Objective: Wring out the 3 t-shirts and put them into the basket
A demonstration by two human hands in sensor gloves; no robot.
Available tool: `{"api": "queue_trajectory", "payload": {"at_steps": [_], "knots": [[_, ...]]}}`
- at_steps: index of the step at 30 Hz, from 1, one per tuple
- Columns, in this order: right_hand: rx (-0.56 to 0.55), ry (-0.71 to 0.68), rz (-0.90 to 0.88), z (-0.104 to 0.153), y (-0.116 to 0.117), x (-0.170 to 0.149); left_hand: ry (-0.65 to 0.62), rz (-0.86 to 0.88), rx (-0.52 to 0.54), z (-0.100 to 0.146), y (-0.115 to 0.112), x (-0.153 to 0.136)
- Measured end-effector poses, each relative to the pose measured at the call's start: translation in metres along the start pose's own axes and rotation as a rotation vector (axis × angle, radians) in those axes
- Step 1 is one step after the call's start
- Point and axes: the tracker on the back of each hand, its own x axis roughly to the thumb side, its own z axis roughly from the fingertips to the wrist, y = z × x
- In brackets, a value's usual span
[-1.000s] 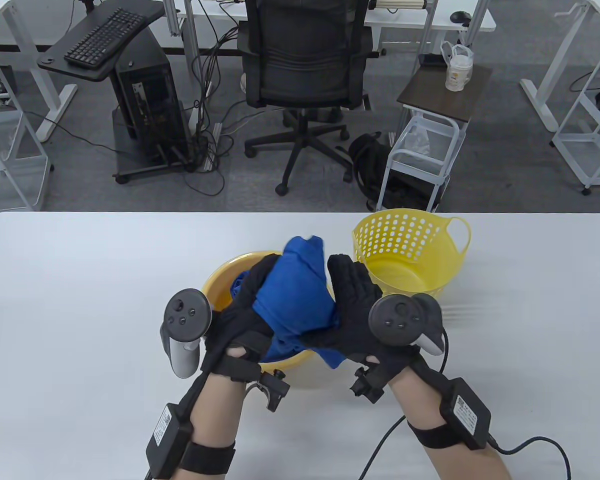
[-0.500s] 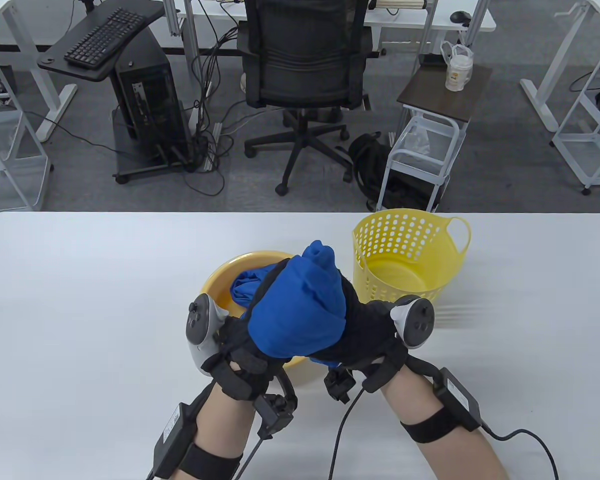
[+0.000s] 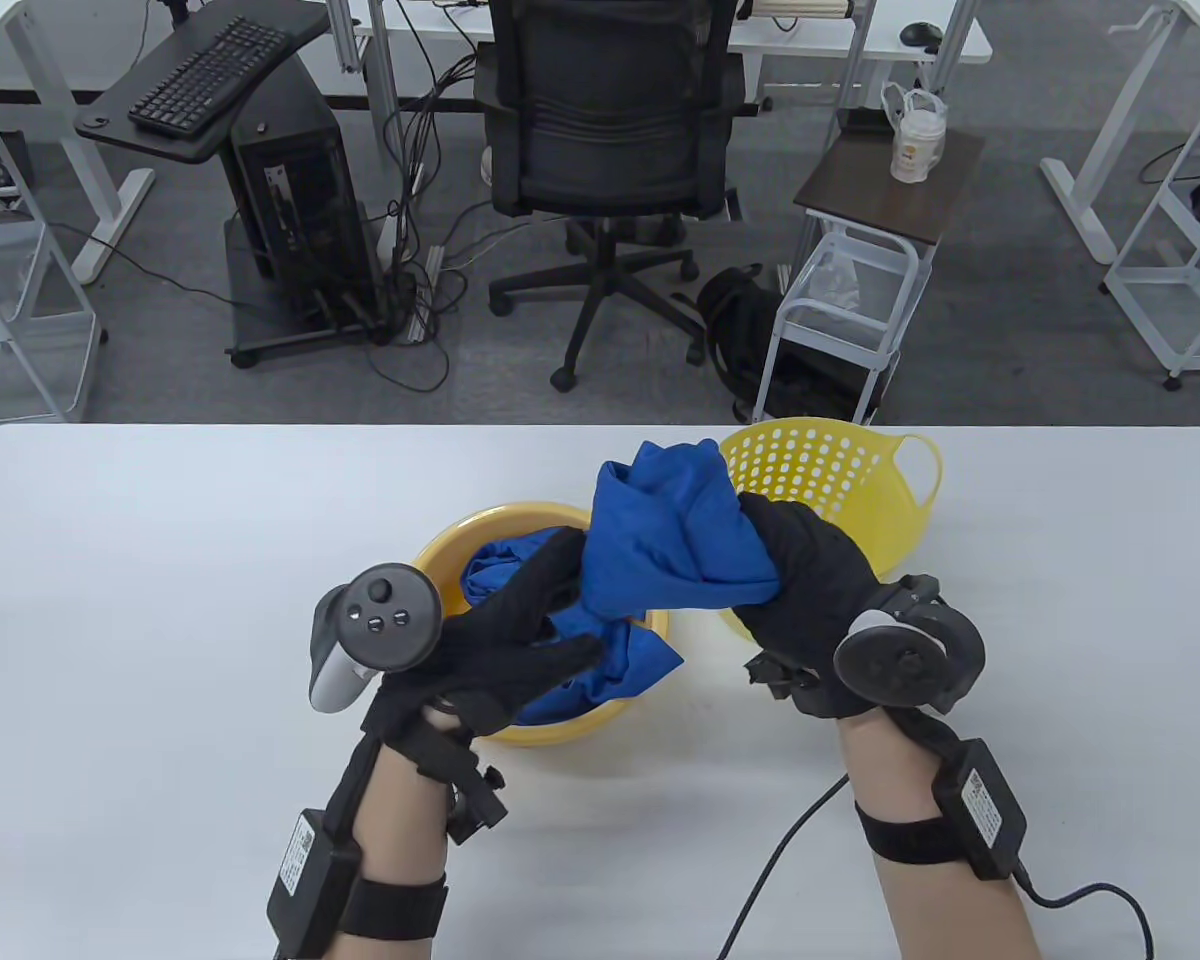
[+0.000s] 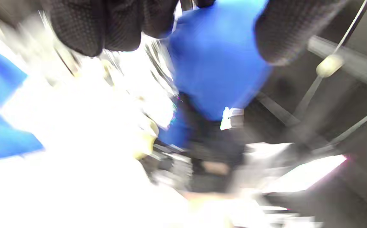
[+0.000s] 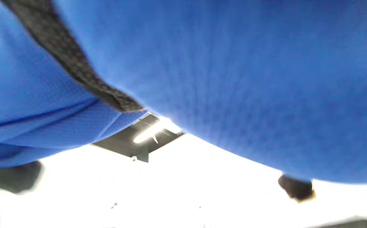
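- The white worktop [image 3: 160,560] runs wide and bare to the left and right of the work, and its near strip between the two forearms lies open; its far edge meets the grey floor just behind the basket.
- The yellow perforated basket [image 3: 860,470] stands near the far edge, right of centre, its loop handle turned to the right — the inside that shows holds nothing.
- The yellow basin [image 3: 440,545] sits just left of the basket, with blue cloth bunched inside and one flap draped over its right rim.
- The blue t-shirt [image 3: 675,540] is held bunched above the gap between basin and basket, its top in front of the basket's left rim.
- The right hand [image 3: 810,600] grips the t-shirt's right end, fingers curled round it.
- The left hand [image 3: 505,645] is at the bundle's lower left over the basin — fingers [image 3: 550,570] stretched along the cloth, thumb out, not clenched.
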Motion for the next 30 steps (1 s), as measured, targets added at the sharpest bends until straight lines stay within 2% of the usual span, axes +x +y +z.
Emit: {"api": "queue_trajectory", "payload": {"at_steps": [2,3,5,7,9,10,12,13,15,16,17,19,21,23,25,26,29,30], "knots": [[-0.063,-0.094,0.1,0.005,0.001,0.006,0.022,0.283,-0.028,-0.002,-0.004,-0.015],[-0.102,-0.147,0.126,0.007,0.003,0.013,0.05,0.342,-0.019,-0.005,-0.006,-0.023],[-0.112,-0.29,0.207,0.01,0.009,0.028,0.091,0.333,-0.023,-0.01,-0.01,-0.035],[-0.124,-0.426,0.299,0.013,0.013,0.046,0.131,0.369,0.015,-0.014,-0.016,-0.043],[-0.115,-0.493,0.277,0.014,0.017,0.059,0.115,0.39,0.088,-0.018,-0.016,-0.047],[-0.106,-0.494,0.244,0.013,0.019,0.064,0.097,0.367,0.168,-0.017,-0.013,-0.047],[-0.025,-0.448,0.175,0.01,0.022,0.065,0.031,0.329,0.319,-0.013,-0.007,-0.038],[0.024,-0.414,0.114,0.008,0.025,0.063,0.016,0.293,0.347,-0.011,-0.005,-0.032],[0.125,-0.302,-0.055,0.006,0.032,0.057,-0.045,0.097,0.348,-0.007,0.0,-0.015],[0.219,-0.237,-0.176,0.002,0.037,0.052,-0.061,-0.025,0.358,-0.005,-0.001,-0.006],[0.311,-0.171,-0.308,0.0,0.04,0.047,-0.095,-0.093,0.355,-0.004,-0.002,0.001],[0.342,-0.094,-0.478,-0.002,0.043,0.038,-0.159,-0.079,0.327,-0.004,-0.007,0.007],[0.437,-0.042,-0.671,-0.005,0.045,0.028,-0.198,-0.063,0.263,-0.006,-0.012,0.011],[0.555,-0.036,-0.739,-0.006,0.046,0.021,-0.228,-0.059,0.198,-0.009,-0.017,0.011],[0.539,-0.063,-0.81,-0.003,0.048,0.015,-0.23,-0.024,0.172,-0.012,-0.021,0.01],[0.548,-0.059,-0.904,-0.002,0.051,0.013,-0.231,-0.004,0.165,-0.014,-0.023,0.008],[0.523,0.008,-1.123,0.004,0.06,0.012,-0.24,0.071,0.133,-0.016,-0.022,0.006],[0.524,0.034,-1.136,0.004,0.062,0.013,-0.232,0.064,0.139,-0.015,-0.021,0.005]]}}
